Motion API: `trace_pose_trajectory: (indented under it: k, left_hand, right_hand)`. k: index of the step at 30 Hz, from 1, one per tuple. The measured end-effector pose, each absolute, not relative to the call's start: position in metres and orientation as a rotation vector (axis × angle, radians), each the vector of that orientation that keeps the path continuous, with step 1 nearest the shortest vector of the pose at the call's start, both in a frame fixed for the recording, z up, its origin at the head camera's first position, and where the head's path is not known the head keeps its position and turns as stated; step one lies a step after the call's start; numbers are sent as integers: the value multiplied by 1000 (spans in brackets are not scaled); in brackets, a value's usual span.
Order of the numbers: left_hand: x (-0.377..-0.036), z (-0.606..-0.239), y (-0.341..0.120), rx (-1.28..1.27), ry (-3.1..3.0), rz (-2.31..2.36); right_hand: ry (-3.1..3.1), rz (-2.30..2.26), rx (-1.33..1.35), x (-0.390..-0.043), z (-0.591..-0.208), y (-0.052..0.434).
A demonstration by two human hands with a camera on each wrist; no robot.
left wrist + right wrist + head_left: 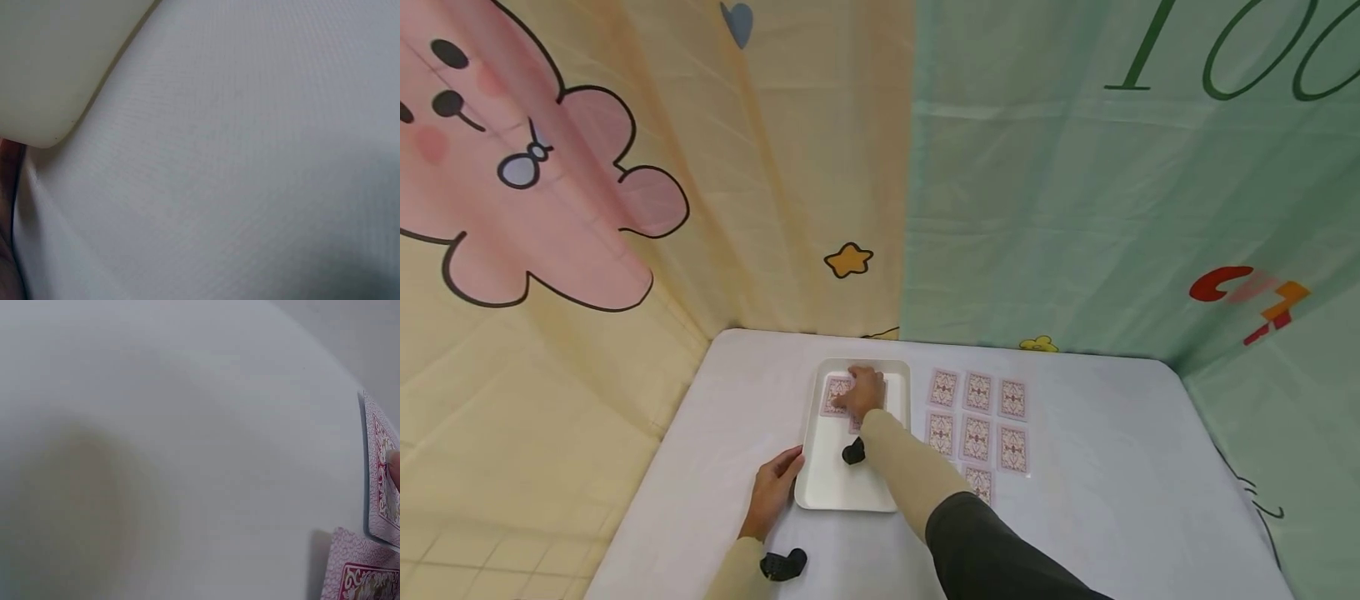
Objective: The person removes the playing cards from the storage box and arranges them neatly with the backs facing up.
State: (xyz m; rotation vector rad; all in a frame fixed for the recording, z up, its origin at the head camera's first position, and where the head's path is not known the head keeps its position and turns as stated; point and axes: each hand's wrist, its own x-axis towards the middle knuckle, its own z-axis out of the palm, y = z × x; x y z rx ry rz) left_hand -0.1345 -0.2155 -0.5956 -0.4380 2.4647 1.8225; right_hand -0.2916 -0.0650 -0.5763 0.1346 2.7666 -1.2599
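Observation:
My right hand (867, 393) reaches over the far part of a white tray (827, 492). Its thumb and fingers are spread over a playing card (833, 395) lying face down there, with a patterned red-and-white back. In the right wrist view a fingertip (394, 464) touches the back of a card (379, 481), and a second card (365, 575) lies close by. Part of another card (854, 425) shows below the right hand, which hides much of it. On the left rim of the tray, my left hand (771, 487) holds the edge between thumb and fingers.
Right of the tray, several face-down cards (976, 439) lie in rows on the white table (1097, 500); the right forearm covers part of the nearest row. Black wrist cameras (784, 565) are strapped to both arms. Patterned curtains (1045, 208) hang behind the table.

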Motion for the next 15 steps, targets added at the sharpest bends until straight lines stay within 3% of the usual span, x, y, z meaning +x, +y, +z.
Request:
trace_pose_trajectory:
  k: [15]
  left_hand:
    - [-134,-598,-215,-432,2438,1839]
  right_hand:
    - [2808,-1169,8,-290,-582,-72]
